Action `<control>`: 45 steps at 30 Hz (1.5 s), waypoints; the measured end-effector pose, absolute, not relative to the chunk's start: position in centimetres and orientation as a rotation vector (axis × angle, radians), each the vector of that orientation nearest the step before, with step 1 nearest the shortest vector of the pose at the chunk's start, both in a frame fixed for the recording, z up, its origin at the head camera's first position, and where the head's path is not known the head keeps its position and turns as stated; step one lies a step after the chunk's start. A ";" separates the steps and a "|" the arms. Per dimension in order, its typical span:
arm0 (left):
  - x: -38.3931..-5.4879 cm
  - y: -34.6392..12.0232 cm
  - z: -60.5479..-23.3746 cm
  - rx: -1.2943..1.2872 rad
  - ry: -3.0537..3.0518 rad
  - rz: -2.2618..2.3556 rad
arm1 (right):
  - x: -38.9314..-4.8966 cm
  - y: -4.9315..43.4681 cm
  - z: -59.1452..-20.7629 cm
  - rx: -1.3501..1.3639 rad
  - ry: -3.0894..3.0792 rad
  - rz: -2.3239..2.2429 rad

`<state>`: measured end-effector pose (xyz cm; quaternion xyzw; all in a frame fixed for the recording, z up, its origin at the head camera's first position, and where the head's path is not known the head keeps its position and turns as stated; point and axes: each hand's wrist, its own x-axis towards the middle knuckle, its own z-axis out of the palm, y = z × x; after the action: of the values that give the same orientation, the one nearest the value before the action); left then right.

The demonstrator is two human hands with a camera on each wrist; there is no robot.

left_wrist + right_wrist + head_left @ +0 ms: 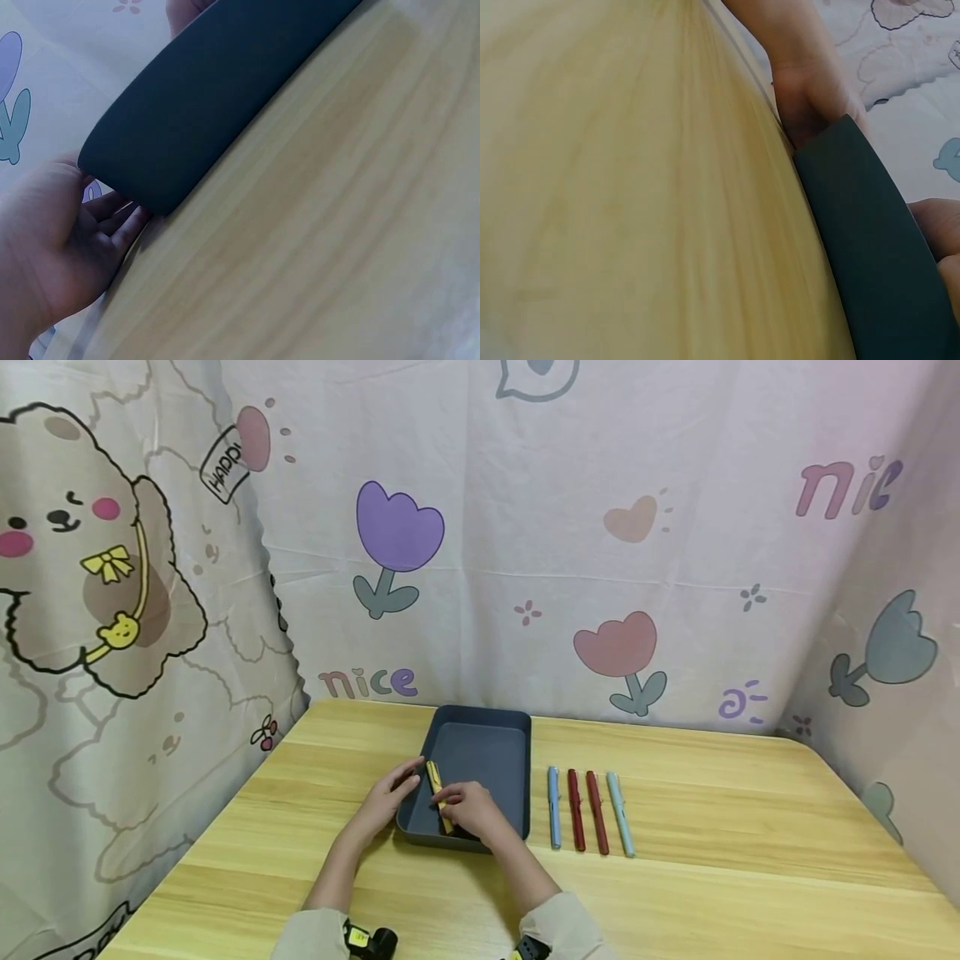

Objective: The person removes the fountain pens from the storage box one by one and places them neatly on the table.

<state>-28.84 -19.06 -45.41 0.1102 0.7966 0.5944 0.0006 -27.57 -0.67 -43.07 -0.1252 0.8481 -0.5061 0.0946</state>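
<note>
A dark grey rectangular tray [487, 747] lies on the table with its short side toward the person. Inside, along its left wall, is a yellow pen [433, 774]. My right hand [474, 810] reaches over the tray's near part and holds the pen between thumb and fingers. At the left wall, my left hand [384, 799] grips the tray, thumb over the rim and fingers against the outside. In the left wrist view, the fingers of the left hand [75, 240] sit low by the tray's corner. The tray wall hides much of the right hand [939, 225] in the right wrist view.
Right of the tray, a blue pen [554, 807], two dark red pens [576, 810] and a light teal pen [621, 814] lie roughly side by side. The wooden table [712, 827] meets a printed curtain [487, 527] at the back and sides.
</note>
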 end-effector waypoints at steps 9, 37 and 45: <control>-28.8 -19.0 -45.4 0.349 2.500 1.862 | -27.6 -0.3 -43.3 -0.299 2.342 -1.670; -29.0 -19.0 -45.5 0.329 2.511 1.871 | -27.7 1.3 -42.2 -0.309 2.390 -1.701; -29.1 -19.1 -45.6 0.326 2.518 1.866 | -26.9 2.5 -41.3 -0.375 2.419 -1.699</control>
<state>-29.06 -19.07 -45.57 0.1035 0.7991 0.5921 -0.0047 -26.91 2.52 -41.34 -0.1253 0.8091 -0.5684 0.0808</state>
